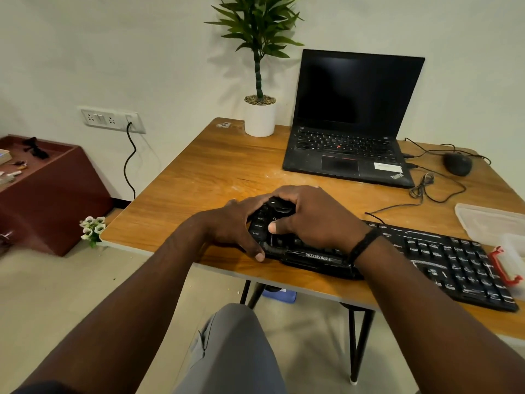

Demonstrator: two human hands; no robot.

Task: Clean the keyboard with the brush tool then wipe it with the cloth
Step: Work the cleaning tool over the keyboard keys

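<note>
The keyboard's (397, 251) left end is gripped by the left hand (230, 223) on the worktop (213, 166). A dark brush (279, 206) is held over the keys by the curled right hand (309, 220).

Wooden desk (216, 163) against pale wall (85, 52) (socket panel (112, 119) there).

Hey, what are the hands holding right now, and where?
Left hand grips the keyboard's left end; right hand holds a small black tool over the keys.

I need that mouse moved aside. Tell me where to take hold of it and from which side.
Grip the mouse across its two long flanks, coming down from above. Its domed back suits a palm, and its cable leaves toward the laptop, so avoid that end.
</note>
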